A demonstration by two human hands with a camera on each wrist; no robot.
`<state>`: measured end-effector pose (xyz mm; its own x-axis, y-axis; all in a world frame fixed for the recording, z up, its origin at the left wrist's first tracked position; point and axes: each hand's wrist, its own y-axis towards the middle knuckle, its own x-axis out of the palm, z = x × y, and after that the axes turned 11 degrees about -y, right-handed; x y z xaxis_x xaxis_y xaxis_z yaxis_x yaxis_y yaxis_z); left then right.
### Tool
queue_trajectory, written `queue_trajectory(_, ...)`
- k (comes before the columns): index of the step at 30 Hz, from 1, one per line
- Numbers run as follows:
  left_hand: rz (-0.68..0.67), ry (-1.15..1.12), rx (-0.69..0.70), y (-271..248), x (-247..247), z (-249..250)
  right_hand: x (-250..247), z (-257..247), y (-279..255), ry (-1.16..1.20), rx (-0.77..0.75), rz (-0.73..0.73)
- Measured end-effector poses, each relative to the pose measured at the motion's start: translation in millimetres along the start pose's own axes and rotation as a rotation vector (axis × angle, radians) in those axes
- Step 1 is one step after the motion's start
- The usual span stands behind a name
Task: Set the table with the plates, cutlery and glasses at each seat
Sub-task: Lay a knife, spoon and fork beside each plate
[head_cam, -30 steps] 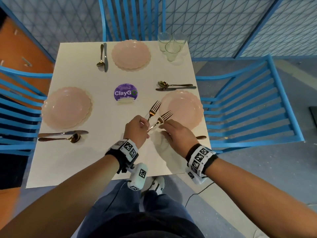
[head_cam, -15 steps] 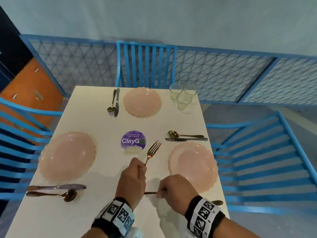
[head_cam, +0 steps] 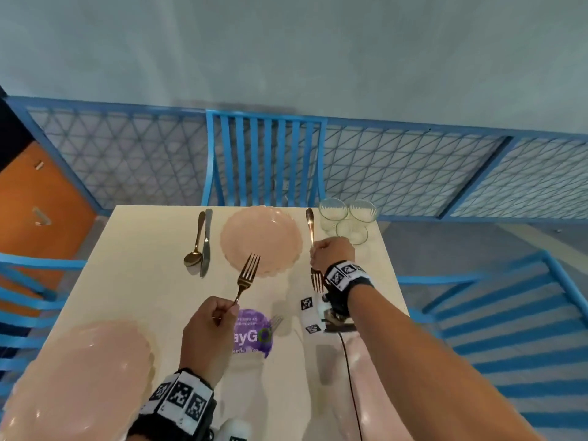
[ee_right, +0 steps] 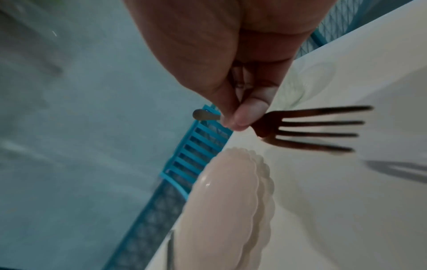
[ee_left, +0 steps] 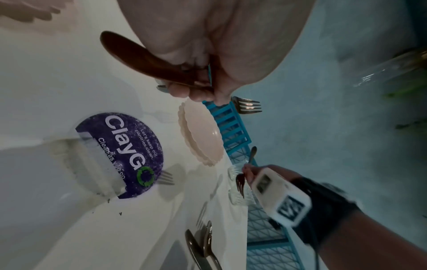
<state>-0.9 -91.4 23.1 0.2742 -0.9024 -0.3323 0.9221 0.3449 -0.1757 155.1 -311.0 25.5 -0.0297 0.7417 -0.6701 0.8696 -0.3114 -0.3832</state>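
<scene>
Since half a second ago the right grip point(head_cam: 332, 253) has left the near edge of the bench point(head_cam: 143, 249) and reached across to the far setting. There its thumb and fingers are clamped on the neck of the right fork point(head_cam: 310, 224), tines toward the person, between the far plate point(head_cam: 261, 240) and the glasses point(head_cam: 351, 232); whether that fork touches the bench I cannot tell. The left grip point(head_cam: 208, 338) has hardly moved: it is curled round the handle of the left fork point(head_cam: 247, 273), tines pointing away, above the bench beside the purple sticker point(head_cam: 253, 335). Counted: two forks, three glasses, three plates (the far one, the left plate point(head_cam: 79, 377), and the right plate point(head_cam: 366, 370) mostly under the right forearm). One spoon point(head_cam: 193, 257) and one knife point(head_cam: 206, 243) lie left of the far plate. The left wrist view shows a second spoon-and-knife pair point(ee_left: 209, 235).
</scene>
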Motion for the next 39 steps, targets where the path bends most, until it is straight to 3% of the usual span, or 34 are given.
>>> queue_trajectory(5,-0.037,0.063,0.029,30.4,14.5,-14.8,33.4,-14.3,65.6,-0.261,-0.064,0.117)
queue_trajectory(9,-0.042,0.084,0.007,46.8,19.0,-24.2,52.2,-10.0,90.8,-0.322,-0.023,0.044)
queue_trajectory(11,-0.05,0.09,0.003,50.1,20.9,-26.2,56.4,-9.1,97.5,-0.459,-0.037,0.05)
queue_trajectory(16,-0.065,0.089,-0.017,55.8,23.9,-32.2,62.6,-5.6,106.6,-0.431,-0.018,0.104)
queue_trajectory(20,-0.077,0.082,-0.007,55.9,25.2,-33.4,59.6,-12.2,100.9,-0.175,0.046,0.182)
queue_trajectory(24,-0.091,0.083,0.014,50.0,24.1,-32.7,57.1,-11.0,99.7,-0.251,0.027,0.181)
queue_trajectory(29,-0.095,0.109,0.063,41.7,12.7,-26.9,54.7,-3.8,95.0,-0.452,-0.136,0.194)
queue_trajectory(32,-0.105,0.161,0.131,41.9,-5.8,-20.9,45.1,-2.1,79.5,-0.435,-0.141,0.164)
queue_trajectory(35,-0.09,0.193,0.2,52.6,-39.8,-15.8,27.9,12.9,14.9,-0.286,-0.215,0.164)
queue_trajectory(39,-0.062,0.408,0.292,87.6,-98.8,-17.7,5.8,81.6,-81.0,-0.095,-0.299,-0.138)
